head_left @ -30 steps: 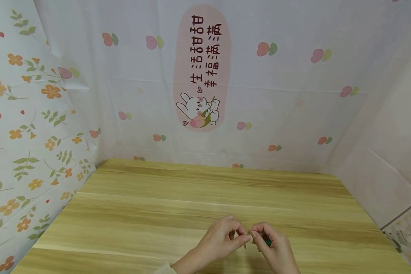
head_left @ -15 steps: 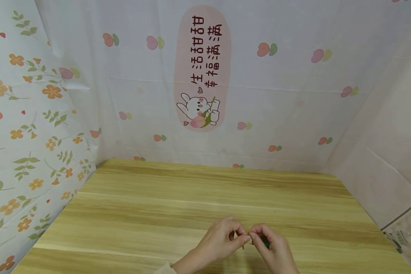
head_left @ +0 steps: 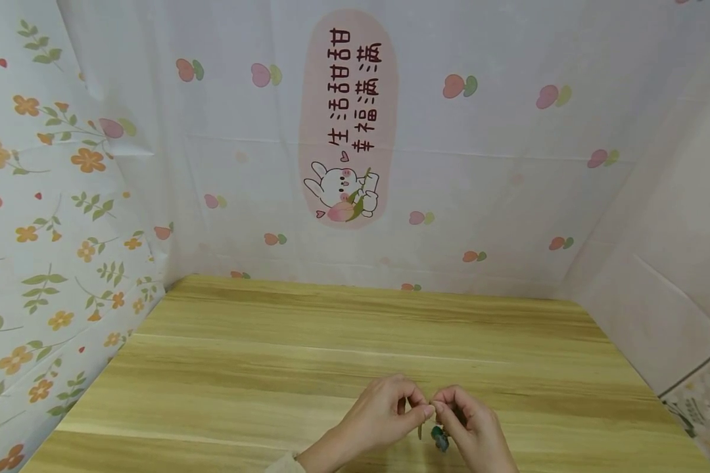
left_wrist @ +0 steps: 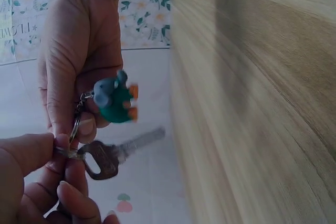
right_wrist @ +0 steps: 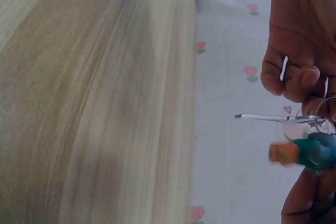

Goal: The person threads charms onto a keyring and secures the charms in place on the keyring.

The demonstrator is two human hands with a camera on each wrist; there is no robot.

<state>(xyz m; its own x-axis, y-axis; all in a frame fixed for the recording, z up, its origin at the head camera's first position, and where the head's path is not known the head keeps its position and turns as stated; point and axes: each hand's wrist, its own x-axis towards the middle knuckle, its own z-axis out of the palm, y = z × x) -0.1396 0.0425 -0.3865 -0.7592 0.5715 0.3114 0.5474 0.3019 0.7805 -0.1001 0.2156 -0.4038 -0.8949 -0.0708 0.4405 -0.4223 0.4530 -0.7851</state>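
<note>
Both hands meet just above the table near its front edge, fingertips close together on a metal key ring. With thumb and finger, my left hand pinches the ring by the key. A key with a dark head hangs from it, its blade pointing away from the fingers. My right hand pinches the ring's other side, fingers curled. Below its fingers dangles a small green and grey animal charm with orange feet, on a short chain. Fingertips partly hide the ring.
A wood-grain table spreads beneath the hands. Behind it hangs a white printed cloth, with a floral cloth on the left side and a pale panel on the right.
The charm, earlier mostly hidden behind my right fingers, now hangs down in sight between the hands. Both hands have stayed almost in place.
</note>
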